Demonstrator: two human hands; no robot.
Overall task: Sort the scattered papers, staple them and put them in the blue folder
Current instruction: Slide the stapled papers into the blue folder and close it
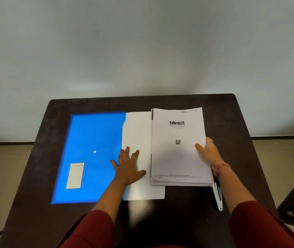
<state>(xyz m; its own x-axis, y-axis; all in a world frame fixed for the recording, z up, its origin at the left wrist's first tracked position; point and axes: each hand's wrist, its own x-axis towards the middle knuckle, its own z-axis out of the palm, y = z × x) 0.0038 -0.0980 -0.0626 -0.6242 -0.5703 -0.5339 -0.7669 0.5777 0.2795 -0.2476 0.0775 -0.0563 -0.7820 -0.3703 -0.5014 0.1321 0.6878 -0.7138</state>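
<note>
Head view, left to right: blue folder flat along the table's left half, white flap thrown open toward the middle. Left hand spread flat, fingers straight, pressing that flap down, likely to keep the mouth open. Paper stack squared up near the right edge, overlapping the flap; right hand pinching its right side, thumb on top, seemingly ready to slide it in. Stapler at the near right, partly under the stack.
</note>
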